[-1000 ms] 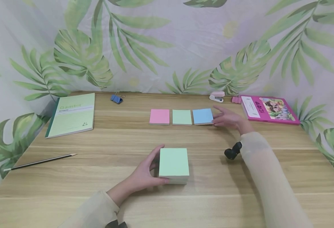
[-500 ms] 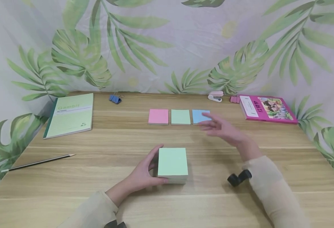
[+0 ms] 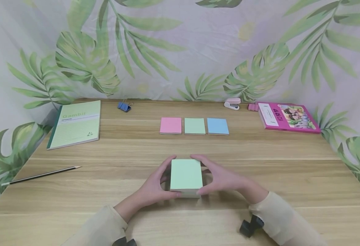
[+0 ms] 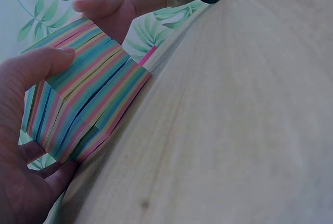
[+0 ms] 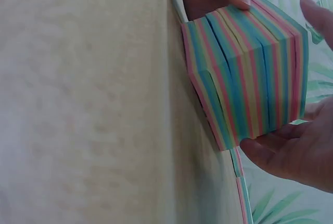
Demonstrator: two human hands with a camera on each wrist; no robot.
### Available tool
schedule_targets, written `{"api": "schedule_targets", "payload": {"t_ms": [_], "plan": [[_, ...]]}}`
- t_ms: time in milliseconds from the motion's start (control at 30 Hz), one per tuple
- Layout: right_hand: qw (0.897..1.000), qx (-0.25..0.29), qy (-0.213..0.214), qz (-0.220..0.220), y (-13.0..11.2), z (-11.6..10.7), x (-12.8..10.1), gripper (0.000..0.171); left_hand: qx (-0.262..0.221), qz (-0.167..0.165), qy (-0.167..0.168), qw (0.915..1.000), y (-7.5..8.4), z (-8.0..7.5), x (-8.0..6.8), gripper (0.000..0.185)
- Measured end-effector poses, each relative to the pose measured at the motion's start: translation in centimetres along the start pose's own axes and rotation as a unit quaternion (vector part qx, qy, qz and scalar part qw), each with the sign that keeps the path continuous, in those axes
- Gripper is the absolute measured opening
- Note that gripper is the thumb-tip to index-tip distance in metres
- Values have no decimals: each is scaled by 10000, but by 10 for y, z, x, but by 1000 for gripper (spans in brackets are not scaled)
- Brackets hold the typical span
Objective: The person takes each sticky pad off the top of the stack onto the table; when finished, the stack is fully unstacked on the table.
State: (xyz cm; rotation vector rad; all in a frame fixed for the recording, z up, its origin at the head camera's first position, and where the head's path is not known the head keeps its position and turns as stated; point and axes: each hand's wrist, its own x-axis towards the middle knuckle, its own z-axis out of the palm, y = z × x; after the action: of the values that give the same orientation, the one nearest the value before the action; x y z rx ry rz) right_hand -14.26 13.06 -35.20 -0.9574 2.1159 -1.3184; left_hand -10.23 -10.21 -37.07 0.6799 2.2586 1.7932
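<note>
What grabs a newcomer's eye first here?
The thick note block at the table's near centre, gripped by the left hand and the right hand; its sides are striped in many colours. Behind it lies a row of pink, green and blue pads.

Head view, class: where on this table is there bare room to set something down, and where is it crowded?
Free wood lies between the pencil and the left hand, and right of the right hand below the pink book. Crowded: around the note block, and the back row of pink pad, green pad and blue pad.
</note>
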Motion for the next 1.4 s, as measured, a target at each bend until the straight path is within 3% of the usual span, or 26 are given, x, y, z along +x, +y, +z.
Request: {"api": "schedule_targets", "payload": {"t_ms": [167,333,400,500,567,733,867,1033,1167,1300,1400], "plan": [[9999,-62,131,50,-14,1,-2,83,-13,-5,-13,10000,-1,0,0,93],[9995,-314,-45,-31,0,-9,-4,84,7,22,-4,10000,0,0,-1,93],[9997,-182,-173,-56,5,-15,-5,83,34,10,12,10000,1,0,-1,93],[9988,357,-315,-87,11,-25,-8,82,95,-62,27,9999,2,0,-1,93],[9940,1001,-420,-154,15,-32,-10,82,149,-124,28,9998,3,0,-2,93],[9626,2600,-613,-455,31,-47,-16,83,155,-194,1,9997,3,0,-2,92],[9445,3156,-586,-694,45,-61,-22,81,114,-181,-20,9998,2,0,-1,92],[9267,3674,-281,-746,59,-92,-33,78,107,-132,-18,9999,1,0,-1,93],[9248,3732,156,-717,71,-123,-43,76,111,-121,-14,9999,1,0,-1,93],[9282,3627,759,-326,82,-151,-50,72,117,-102,-29,9999,1,0,-1,93],[9240,3605,1251,235,90,-168,-53,73,122,-103,-43,9999,2,0,0,92]]}}
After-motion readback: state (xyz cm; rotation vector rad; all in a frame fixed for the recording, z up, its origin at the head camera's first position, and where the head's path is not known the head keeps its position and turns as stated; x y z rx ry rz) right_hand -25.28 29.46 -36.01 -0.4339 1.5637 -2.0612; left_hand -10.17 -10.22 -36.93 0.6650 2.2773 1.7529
